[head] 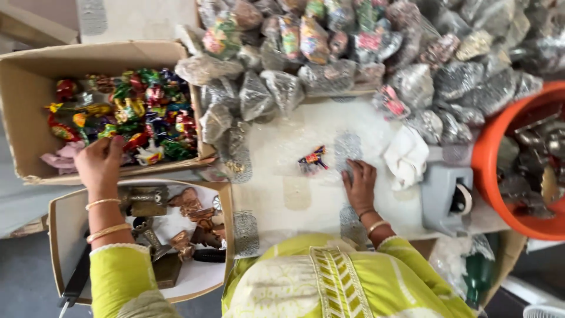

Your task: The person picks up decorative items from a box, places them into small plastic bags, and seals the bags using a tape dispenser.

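Left hand [100, 164] grips colourful figurines [126, 115] in box; right hand [359, 185] presses flat on pouch [348, 150].

Heaped across the top: clear plastic packets [329, 76], some silver-patterned, some holding colourful figures. At left, two open brown cardboard boxes [23, 94], one above the other [59, 235].

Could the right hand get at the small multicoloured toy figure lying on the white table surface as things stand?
Probably yes. The right hand rests flat on the white table surface just beside the small multicoloured toy figure, with only bare surface between them and nothing lying over the figure.
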